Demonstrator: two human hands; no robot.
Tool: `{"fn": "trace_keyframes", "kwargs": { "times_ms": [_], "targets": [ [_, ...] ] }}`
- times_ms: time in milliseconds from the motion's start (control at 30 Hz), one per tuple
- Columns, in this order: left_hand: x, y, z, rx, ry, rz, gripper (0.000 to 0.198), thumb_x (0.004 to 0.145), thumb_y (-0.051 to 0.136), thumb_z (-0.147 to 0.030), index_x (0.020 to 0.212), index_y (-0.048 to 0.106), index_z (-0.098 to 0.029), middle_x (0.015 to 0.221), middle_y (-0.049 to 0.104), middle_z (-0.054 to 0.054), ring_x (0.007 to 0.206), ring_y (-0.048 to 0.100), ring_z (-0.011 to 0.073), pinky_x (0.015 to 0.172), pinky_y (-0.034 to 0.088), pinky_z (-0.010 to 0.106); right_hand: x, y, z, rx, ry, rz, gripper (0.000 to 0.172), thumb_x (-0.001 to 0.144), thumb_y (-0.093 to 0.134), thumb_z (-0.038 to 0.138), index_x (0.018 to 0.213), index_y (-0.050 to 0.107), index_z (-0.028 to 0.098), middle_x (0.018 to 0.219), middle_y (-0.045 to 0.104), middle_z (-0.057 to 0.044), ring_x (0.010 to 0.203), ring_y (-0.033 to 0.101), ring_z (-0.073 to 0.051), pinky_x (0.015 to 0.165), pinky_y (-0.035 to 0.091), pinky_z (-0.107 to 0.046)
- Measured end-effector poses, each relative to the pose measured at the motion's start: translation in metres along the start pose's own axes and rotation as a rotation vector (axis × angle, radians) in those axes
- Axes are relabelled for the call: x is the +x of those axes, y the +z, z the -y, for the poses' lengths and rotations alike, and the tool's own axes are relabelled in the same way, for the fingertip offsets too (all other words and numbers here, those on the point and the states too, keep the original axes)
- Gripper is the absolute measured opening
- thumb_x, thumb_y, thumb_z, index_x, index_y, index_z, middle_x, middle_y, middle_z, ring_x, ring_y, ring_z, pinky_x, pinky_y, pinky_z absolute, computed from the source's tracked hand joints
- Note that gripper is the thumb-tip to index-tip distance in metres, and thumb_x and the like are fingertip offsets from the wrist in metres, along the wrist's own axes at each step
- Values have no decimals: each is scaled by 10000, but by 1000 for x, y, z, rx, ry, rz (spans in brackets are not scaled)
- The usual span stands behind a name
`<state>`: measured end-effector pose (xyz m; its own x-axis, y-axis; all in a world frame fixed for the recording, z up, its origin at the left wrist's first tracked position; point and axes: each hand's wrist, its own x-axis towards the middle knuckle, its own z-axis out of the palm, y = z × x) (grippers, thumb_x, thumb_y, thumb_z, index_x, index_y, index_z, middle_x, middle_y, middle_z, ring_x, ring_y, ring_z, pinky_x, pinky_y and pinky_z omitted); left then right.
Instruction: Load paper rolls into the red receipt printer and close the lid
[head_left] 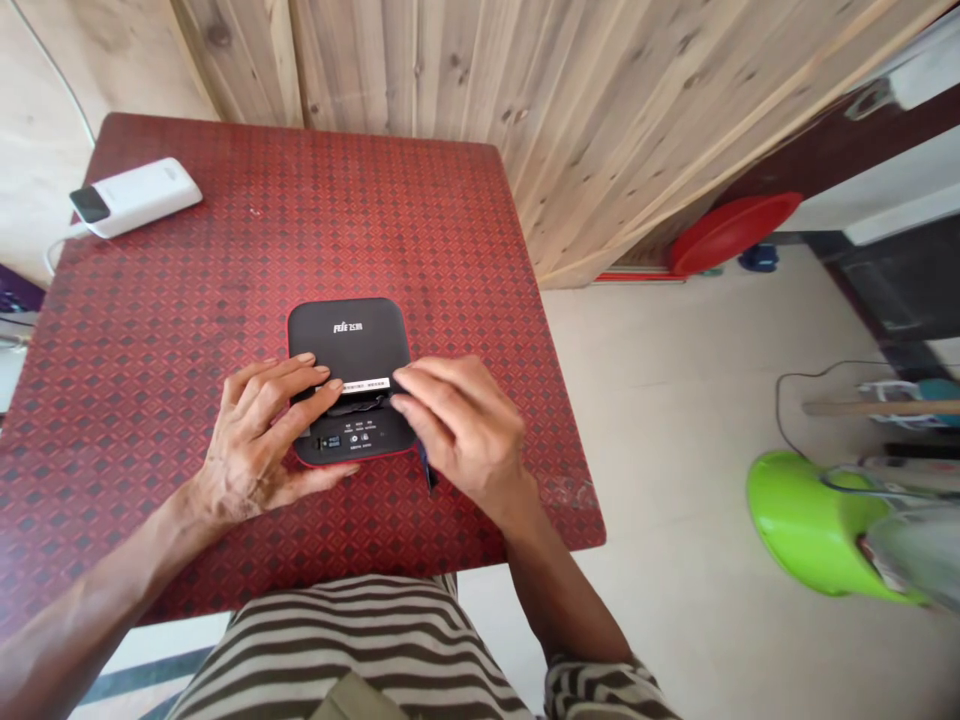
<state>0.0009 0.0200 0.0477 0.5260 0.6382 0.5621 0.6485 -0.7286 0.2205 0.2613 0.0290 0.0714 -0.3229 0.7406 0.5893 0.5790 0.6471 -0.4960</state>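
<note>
A black square device (345, 340) with rounded corners and a thin red edge lies on the red patterned table. White lettering shows on its upper part, and a white label strip (365, 386) runs above a dark slot across it. My left hand (259, 435) rests on the device's left side, fingers spread over its surface and thumb along the near edge. At the right end of the slot, my right hand (465, 425) has thumb and forefinger brought together; what they pinch is too small to make out. A dark strap (427, 468) hangs by the device's lower right corner.
The red table (420, 220) stands against a wooden plank wall. A white power bank (146, 195) with a cable lies at its far left. On the floor to the right are a green stool (802, 520), a red basin (735, 230) and a wooden stick (877, 408).
</note>
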Motion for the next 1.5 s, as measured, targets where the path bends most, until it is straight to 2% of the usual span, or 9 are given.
{"fn": "trace_keyframes", "kwargs": {
  "times_ms": [100,233,333,467,733,1000,1267,1400,1500],
  "targets": [
    [-3,3,-2,-40,-27,-24,803,814,826,-538,1489,509,-238,1334,660,153,1311,622,368,1105,495,540,-4,0,-37,37,150,-48,142,1042,597,230,1097,727,215,1035,760,-68,955,704,-194,874,578,-371],
    [-14,2,-11,-8,-44,-128,826,802,840,-519,1483,519,-178,1326,652,191,1276,637,364,1071,518,525,-21,15,-88,-16,344,95,206,1043,554,283,1032,738,190,960,719,-78,868,668,-206,825,545,-366],
    [-26,-1,-18,87,10,-218,867,736,906,-472,1448,552,-127,1206,701,183,1177,680,344,1025,530,496,-31,28,-103,-64,417,122,217,1036,552,300,1023,736,186,949,680,-72,827,620,-196,786,505,-333],
    [-38,1,-22,173,50,-203,812,717,934,-364,1411,569,-152,1105,744,118,1092,706,297,1015,505,465,-32,33,-101,-95,422,108,178,1022,570,276,988,726,196,910,645,-45,791,579,-181,761,462,-309],
    [-35,3,-21,222,2,-228,647,770,890,-349,1339,588,-285,1081,763,41,1035,719,248,952,524,428,-30,31,-100,-64,436,90,160,1006,570,262,968,715,205,884,640,-41,771,567,-183,760,469,-313],
    [-36,3,-20,223,-5,-195,637,744,908,-319,1301,604,-272,1096,761,40,1008,726,252,962,516,447,-30,31,-101,-68,442,97,139,1004,580,245,984,714,213,880,633,-34,765,580,-178,752,481,-312],
    [-38,5,-22,150,-160,-176,824,757,904,-340,1476,509,-266,1045,712,59,894,698,228,956,499,484,-33,31,-104,-36,414,76,163,1017,565,244,1008,721,195,891,626,-41,781,594,-181,752,489,-320],
    [-38,8,-21,142,-115,-201,795,764,897,-372,1453,527,-228,1016,718,69,842,678,228,917,512,479,-32,29,-105,-12,423,79,168,1014,577,247,1008,735,190,897,661,-52,792,619,-189,756,508,-337],
    [-38,11,-20,130,-113,-235,755,767,891,-364,1418,542,-207,997,718,70,838,677,223,901,521,452,-23,19,-93,17,402,6,159,1014,599,235,1007,752,190,896,712,-53,792,654,-190,755,530,-347]
  ]
}}
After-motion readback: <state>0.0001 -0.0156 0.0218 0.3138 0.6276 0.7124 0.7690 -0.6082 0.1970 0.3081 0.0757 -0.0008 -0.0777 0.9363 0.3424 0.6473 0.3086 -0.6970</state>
